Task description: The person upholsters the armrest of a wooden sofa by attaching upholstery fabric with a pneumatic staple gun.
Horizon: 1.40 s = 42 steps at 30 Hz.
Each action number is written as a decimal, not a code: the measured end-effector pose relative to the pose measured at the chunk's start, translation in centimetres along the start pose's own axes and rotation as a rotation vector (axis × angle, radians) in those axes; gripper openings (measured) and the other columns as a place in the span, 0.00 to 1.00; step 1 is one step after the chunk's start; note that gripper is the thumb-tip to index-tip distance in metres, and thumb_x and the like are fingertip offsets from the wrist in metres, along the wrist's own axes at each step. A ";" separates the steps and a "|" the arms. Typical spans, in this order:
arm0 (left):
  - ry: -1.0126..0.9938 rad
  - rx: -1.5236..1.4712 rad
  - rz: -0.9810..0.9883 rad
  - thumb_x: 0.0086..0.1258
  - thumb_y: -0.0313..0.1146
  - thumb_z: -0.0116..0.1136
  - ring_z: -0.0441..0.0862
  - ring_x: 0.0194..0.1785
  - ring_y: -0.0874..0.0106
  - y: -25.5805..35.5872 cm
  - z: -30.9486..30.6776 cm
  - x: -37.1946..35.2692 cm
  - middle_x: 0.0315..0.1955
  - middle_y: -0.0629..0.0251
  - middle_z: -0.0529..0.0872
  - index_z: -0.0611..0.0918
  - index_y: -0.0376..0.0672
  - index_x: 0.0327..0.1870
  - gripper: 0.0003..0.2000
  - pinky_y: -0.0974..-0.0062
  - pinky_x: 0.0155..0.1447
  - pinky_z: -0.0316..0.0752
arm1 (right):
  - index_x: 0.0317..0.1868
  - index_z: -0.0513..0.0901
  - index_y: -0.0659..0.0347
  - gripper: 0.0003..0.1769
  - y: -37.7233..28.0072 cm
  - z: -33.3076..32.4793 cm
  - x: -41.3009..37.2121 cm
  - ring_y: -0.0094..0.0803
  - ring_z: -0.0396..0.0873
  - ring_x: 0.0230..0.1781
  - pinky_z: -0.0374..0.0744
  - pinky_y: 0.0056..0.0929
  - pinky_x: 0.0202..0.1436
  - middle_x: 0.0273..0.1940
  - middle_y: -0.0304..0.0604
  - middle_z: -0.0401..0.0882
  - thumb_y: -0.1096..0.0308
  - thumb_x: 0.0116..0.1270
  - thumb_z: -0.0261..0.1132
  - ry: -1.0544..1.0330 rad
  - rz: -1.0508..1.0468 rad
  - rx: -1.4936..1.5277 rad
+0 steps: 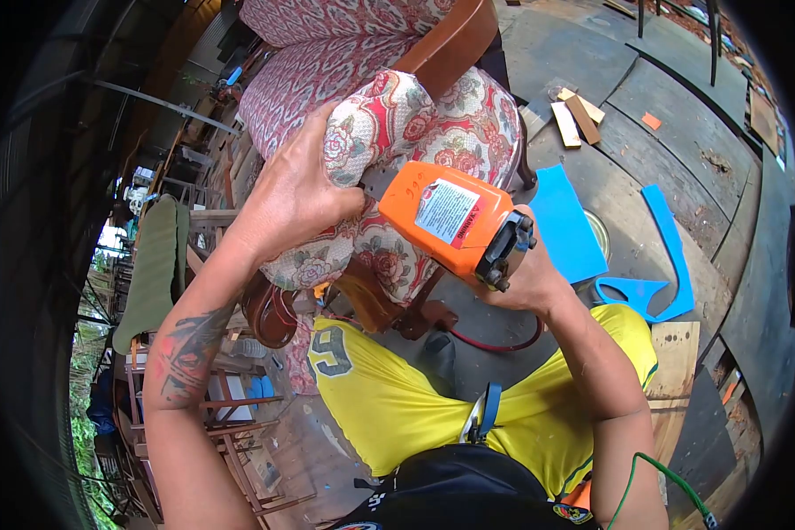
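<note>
Floral armrest point(375, 132) stands ahead of the person, a little left of the middle of the view, joined to the wooden arm rail point(446, 49) of a patterned sofa point(296, 79). Its padded front appears to run from that rail back toward the person and slightly left, though the hand and forearm cover part of it, so its full line is hard to judge.

The left hand point(305, 190) is the nearer one: it closes around the padding from the left, with the thumb on the near side and the fingers reaching along the far side. The right hand point(526, 274) is farther off, to the right and closer to the body, and it holds an orange power tool point(446, 216) (the one with the warning label on its side). Most of that hand's fingers are hidden behind the tool.

The tool's long axis slants from the right hand forward and left, so its far end sits between the hands, beside the left thumb and over the floral cover. Whether it touches the cloth or only overlaps it from this angle, the picture does not settle.

Below the tool, a red hose point(503, 347) curves above the floor near the yellow trousers point(389, 389). To the right, blue sheets point(564, 221) and wood scraps point(565, 125) lie on the floor.
</note>
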<state>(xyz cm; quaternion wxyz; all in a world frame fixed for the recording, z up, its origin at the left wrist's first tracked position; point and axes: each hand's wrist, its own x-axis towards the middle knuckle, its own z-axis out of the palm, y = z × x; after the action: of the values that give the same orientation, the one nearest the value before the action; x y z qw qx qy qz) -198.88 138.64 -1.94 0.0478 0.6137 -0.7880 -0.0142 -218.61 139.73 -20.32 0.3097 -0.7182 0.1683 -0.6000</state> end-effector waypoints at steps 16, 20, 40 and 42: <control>-0.028 0.049 -0.089 0.47 0.34 0.70 0.79 0.61 0.47 0.7 -0.1 0.1 0.56 0.38 0.80 0.63 0.30 0.70 0.45 0.60 0.67 0.71 | 0.41 0.83 0.64 0.23 -0.6 -1.2 -1.0 0.48 0.82 0.27 0.80 0.34 0.34 0.31 0.47 0.84 0.67 0.41 0.77 0.010 -0.066 -0.038; -0.019 0.056 -0.095 0.48 0.33 0.69 0.80 0.61 0.48 0.7 -0.2 0.1 0.56 0.39 0.80 0.64 0.30 0.70 0.44 0.59 0.67 0.72 | 0.41 0.83 0.64 0.23 -0.5 -0.6 -0.4 0.48 0.82 0.28 0.80 0.34 0.35 0.31 0.48 0.84 0.68 0.42 0.76 0.020 -0.073 -0.003; -0.054 -0.243 -0.004 0.75 0.47 0.57 0.74 0.68 0.56 -1.5 0.0 -0.1 0.64 0.41 0.76 0.63 0.29 0.73 0.35 0.65 0.72 0.64 | 0.42 0.82 0.64 0.24 -0.3 0.5 0.0 0.52 0.84 0.32 0.83 0.36 0.37 0.32 0.49 0.84 0.70 0.40 0.75 0.018 0.008 0.015; -0.050 -0.284 -0.014 0.76 0.47 0.56 0.75 0.67 0.56 -1.5 0.1 0.0 0.63 0.41 0.77 0.63 0.29 0.73 0.35 0.65 0.71 0.65 | 0.43 0.82 0.64 0.24 -0.4 0.6 -0.1 0.52 0.84 0.33 0.83 0.36 0.38 0.33 0.50 0.84 0.70 0.41 0.75 0.021 -0.001 -0.005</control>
<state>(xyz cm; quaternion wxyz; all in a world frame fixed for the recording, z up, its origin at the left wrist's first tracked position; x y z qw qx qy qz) -197.48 138.29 -2.20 0.1143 0.6057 -0.7747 -0.1411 -218.14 140.21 -20.23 0.3060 -0.7126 0.1726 -0.6072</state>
